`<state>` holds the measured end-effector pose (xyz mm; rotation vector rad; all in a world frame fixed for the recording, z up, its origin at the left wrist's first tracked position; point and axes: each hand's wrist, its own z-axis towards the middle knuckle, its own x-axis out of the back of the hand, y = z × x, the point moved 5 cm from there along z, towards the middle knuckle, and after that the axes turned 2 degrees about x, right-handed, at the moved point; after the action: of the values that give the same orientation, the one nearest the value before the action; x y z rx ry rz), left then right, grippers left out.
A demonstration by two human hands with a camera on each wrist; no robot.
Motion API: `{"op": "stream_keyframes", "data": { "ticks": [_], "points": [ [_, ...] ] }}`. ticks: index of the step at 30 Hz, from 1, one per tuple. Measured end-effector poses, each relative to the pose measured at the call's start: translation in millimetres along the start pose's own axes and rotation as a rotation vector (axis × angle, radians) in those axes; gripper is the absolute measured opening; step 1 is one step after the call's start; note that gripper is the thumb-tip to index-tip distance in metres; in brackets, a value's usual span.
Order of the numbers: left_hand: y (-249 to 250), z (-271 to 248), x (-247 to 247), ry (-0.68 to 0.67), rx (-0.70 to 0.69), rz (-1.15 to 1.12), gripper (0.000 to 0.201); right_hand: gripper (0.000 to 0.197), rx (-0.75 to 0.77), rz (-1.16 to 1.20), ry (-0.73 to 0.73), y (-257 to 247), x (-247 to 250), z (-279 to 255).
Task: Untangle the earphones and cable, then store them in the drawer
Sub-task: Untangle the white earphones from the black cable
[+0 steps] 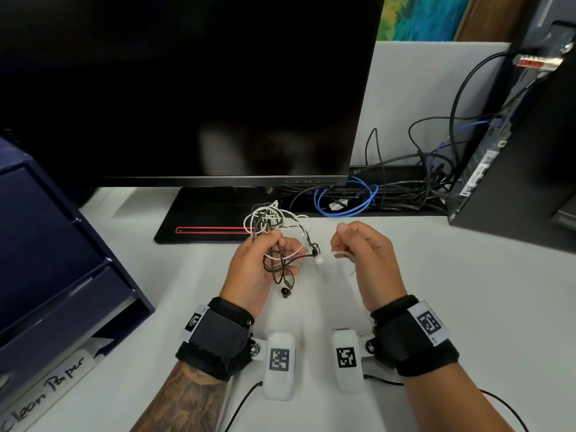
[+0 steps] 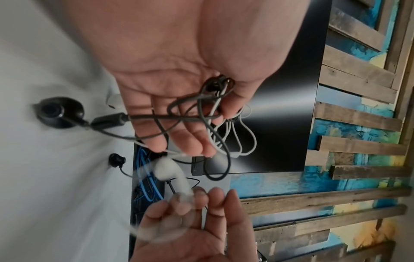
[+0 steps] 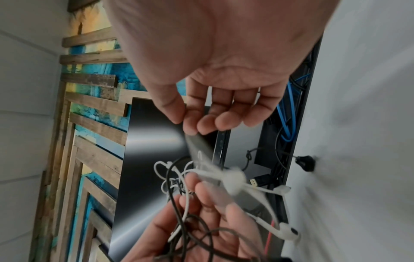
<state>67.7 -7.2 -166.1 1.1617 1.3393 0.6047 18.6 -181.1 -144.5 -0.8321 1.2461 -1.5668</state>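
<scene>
A tangle of white and black earphone cables (image 1: 274, 232) is held above the white desk (image 1: 436, 275). My left hand (image 1: 280, 251) grips it, palm up, with loops standing out over the fingers (image 2: 197, 113). A black earbud (image 1: 285, 292) dangles below that hand, and a white earbud (image 1: 318, 260) hangs between the hands. My right hand (image 1: 338, 241) pinches a white strand (image 1: 343, 254) between thumb and forefinger (image 3: 188, 124); that strand is blurred. In the right wrist view a white earbud (image 3: 289, 232) hangs by the left hand (image 3: 201, 221). The dark blue drawer unit (image 1: 46, 260) stands at the left.
A black monitor (image 1: 187, 88) on its stand (image 1: 202, 226) rises just behind the hands. A heap of black and blue cables (image 1: 389, 188) lies at the back right beside a dark computer tower (image 1: 514, 166). A paper label (image 1: 46, 391) lies in front of the drawer unit.
</scene>
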Motion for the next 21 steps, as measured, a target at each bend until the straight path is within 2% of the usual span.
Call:
{"op": "stream_keyframes", "data": {
  "ticks": [5, 11, 16, 21],
  "points": [
    [0.9, 0.8, -1.0, -0.037, -0.008, -0.04, 0.025, 0.034, -0.023, -0.092, -0.041, 0.2, -2.0, -1.3],
    [-1.9, 0.3, -4.1, -0.13, 0.021, -0.077, 0.021, 0.013, -0.029, -0.071, -0.126, 2.3, -6.2, -2.0],
    [-5.3, 1.3, -5.0, -0.182, 0.028, -0.101, 0.023, 0.023, -0.083, -0.069, -0.283, 8.5, -18.6, -4.4],
    [-4.4, 1.7, -5.6, -0.225, 0.026, -0.093, 0.025, 0.021, -0.051, -0.054, -0.267, 7.0, -14.7, -4.3]
  ]
}}
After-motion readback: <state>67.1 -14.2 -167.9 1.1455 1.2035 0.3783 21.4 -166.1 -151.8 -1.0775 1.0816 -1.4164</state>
